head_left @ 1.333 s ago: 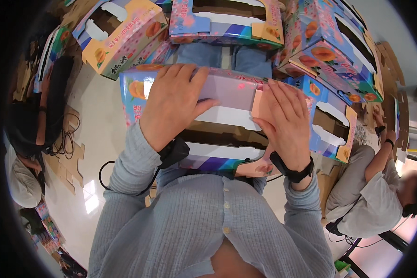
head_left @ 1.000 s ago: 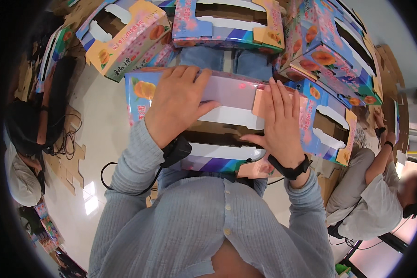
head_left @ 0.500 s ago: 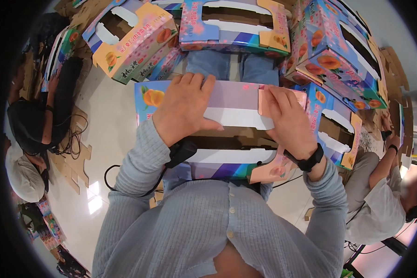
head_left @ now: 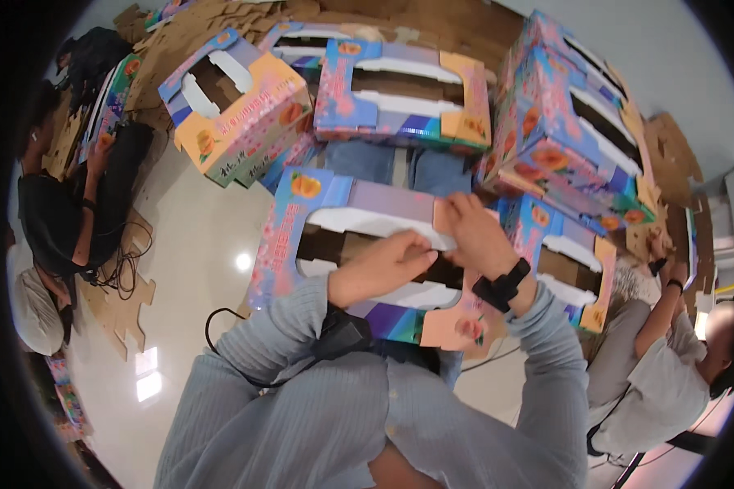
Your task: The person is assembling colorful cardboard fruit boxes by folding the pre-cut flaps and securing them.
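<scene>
On my lap rests a printed cardboard fruit box [head_left: 281, 273], blue and pink with peach-coloured corners and a long opening in its top. My left hand [head_left: 387, 267] is over that opening, its fingers curled in and thumb pressed against them; what they pinch is hidden. At the right end of the opening, my right hand [head_left: 483, 240] grips the box's peach corner flap, next to the white inner flap [head_left: 383, 224]. A black band is round my right wrist. A black device on a cable [head_left: 342, 334] lies by my left forearm.
Similar boxes stand ahead: one at the far left [head_left: 245, 122], one in the middle [head_left: 400, 98], a stack at the right [head_left: 563, 147] and another by my right arm [head_left: 559, 261]. Co-workers sit left [head_left: 53, 220] and right [head_left: 665, 359]. Flat cardboard [head_left: 126, 301] lies on the floor.
My left hand has left the box's far left edge and come to the opening, fingers now curled. The box's left end now shows more. My right hand stays at the right flap.
</scene>
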Available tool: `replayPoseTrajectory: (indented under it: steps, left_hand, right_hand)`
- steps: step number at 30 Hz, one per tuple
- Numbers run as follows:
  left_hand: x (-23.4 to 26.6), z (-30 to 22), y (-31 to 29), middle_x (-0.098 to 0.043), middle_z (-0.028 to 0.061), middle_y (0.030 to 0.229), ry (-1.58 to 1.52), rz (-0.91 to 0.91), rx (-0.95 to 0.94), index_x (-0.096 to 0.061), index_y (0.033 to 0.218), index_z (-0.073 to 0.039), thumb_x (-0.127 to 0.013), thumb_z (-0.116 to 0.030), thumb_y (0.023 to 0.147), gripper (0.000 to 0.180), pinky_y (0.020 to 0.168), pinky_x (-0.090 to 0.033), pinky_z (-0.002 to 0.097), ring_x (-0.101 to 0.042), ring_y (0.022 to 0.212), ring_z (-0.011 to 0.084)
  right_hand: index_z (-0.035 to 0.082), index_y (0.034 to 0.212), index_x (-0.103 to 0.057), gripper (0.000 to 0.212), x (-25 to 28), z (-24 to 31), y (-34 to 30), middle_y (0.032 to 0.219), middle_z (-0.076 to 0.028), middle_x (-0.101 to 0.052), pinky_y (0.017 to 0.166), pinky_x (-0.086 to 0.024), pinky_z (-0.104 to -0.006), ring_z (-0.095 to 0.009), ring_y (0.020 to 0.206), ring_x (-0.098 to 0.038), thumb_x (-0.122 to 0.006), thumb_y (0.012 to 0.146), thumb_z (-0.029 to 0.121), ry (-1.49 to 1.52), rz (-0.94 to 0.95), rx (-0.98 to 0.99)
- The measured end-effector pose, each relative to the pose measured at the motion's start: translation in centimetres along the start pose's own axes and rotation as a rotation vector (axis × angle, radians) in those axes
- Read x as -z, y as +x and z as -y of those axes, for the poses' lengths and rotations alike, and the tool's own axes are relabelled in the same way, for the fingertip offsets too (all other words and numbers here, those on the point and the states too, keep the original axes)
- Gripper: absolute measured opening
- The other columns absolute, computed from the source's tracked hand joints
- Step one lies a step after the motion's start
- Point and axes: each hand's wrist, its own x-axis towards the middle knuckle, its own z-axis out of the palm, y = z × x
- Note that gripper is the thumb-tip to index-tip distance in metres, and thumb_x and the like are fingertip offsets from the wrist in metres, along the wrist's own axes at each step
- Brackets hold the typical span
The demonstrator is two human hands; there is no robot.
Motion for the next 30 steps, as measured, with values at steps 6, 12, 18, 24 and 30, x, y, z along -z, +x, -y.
replayPoseTrajectory:
  steps: [6,12,18,24,30]
  left_hand:
    - [-2.8,2.0,4.0,-0.055,0.0081,0.127,-1.133,-0.151,0.379,-0.056,0.127,-0.006,-0.062,-0.03,0.097,0.04,0.113,-0.034,0.0351,-0.049,0.125,0.0212]
    - [-5.9,3.9,7.4,-0.06,0.0056,0.116,-1.4,-0.303,0.077,-0.058,0.115,-0.008,-0.065,-0.028,0.092,0.031,0.101,-0.042,0.0336,-0.055,0.115,0.0224]
    - [-7.0,4.8,8.8,-0.06,0.0093,0.115,-1.48,-0.407,0.065,-0.057,0.114,-0.006,-0.06,-0.018,0.094,0.023,0.094,-0.047,0.0405,-0.059,0.107,0.0254]
    - [-8.4,8.8,11.0,-0.065,0.0077,0.105,-1.397,-0.537,0.016,-0.063,0.11,-0.001,-0.064,-0.01,0.092,0.02,0.092,-0.047,0.0403,-0.06,0.102,0.0222]
    - [-7.6,5.8,9.3,-0.066,0.0018,0.105,-1.352,-0.517,0.097,-0.064,0.112,-0.009,-0.069,-0.017,0.093,0.021,0.086,-0.043,0.0328,-0.059,0.097,0.0155]
  right_hand:
    - [-0.005,0.121,-0.054,0.073,0.4,-1.0,0.9,0.125,-0.018,-0.05,0.097,-0.05,-0.0392,-0.036,0.117,-0.05,-0.083,0.056,0.01,0.026,-0.036,-0.001]
    - [-0.004,0.119,-0.056,0.064,-0.2,-0.6,1.7,0.125,-0.016,-0.051,0.095,-0.051,-0.04,-0.036,0.118,-0.051,-0.079,0.06,0.008,0.056,-0.122,0.013]
    - [-0.008,0.118,-0.056,0.066,-0.8,0.9,1.0,0.122,-0.019,-0.052,0.096,-0.048,-0.0401,-0.037,0.113,-0.052,-0.078,0.058,0.007,0.109,-0.139,0.045]
    - [-0.005,0.127,-0.053,0.069,-0.5,0.3,0.4,0.134,-0.022,-0.05,0.104,-0.042,-0.0448,-0.041,0.123,-0.048,-0.078,0.068,0.02,0.175,-0.1,0.06]
    - [-0.006,0.135,-0.052,0.07,-0.7,-4.1,1.5,0.134,-0.025,-0.054,0.107,-0.039,-0.0451,-0.041,0.126,-0.049,-0.067,0.088,0.043,0.287,-0.012,-0.001]
